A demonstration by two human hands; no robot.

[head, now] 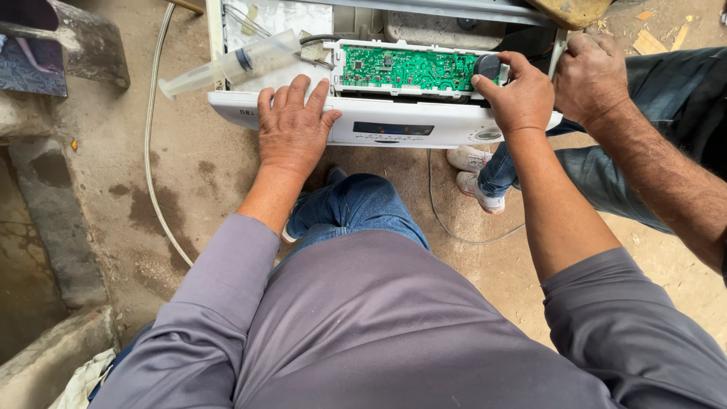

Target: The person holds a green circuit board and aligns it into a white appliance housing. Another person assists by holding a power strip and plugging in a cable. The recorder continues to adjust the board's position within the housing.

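Left hand flat, fingers spread on white control panel, long axis left-right. Right hand nearer, fingers pinching dark knob beside green circuit board.

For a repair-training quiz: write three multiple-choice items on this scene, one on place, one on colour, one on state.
1. Where does the person's left hand rest?
A. on the white plastic control panel
B. on the floor
C. on the clear plastic syringe

2. What colour is the exposed rectangular circuit board?
A. blue
B. green
C. red

3. What is the person's right hand doing?
A. hanging free
B. lying flat
C. gripping the round black knob

Answers: 1 A, the palm lies flat on the panel's top edge. 2 B, the board is plainly green. 3 C, thumb and fingers close around the knob.
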